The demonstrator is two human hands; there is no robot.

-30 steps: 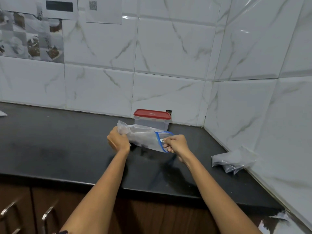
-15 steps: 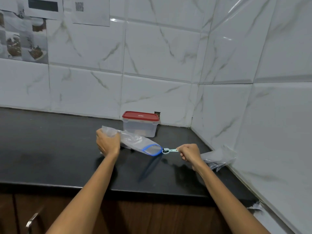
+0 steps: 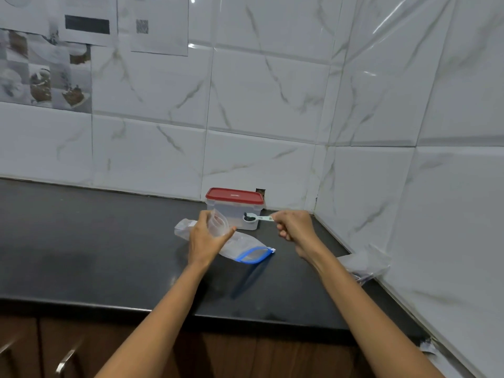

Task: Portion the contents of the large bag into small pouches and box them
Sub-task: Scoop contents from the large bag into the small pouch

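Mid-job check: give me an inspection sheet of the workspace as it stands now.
Surface: black countertop, in a tiled corner.
Job's things: large zip bag lying flat, blue mouth open toward the right; small pouch held open; measuring spoon carrying dark contents; red-lidded box shut, by the back wall.
Clutter: pile of clear pouches by the right wall.
Grippers: left hand holds the pouch; right hand pinches the spoon handle.
Cables: nothing seen.
Surroundings: papers on the wall; cabinet handles below.

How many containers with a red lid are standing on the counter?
1. The red-lidded container stands at the back of the counter by the wall, behind both hands; others may be hidden.
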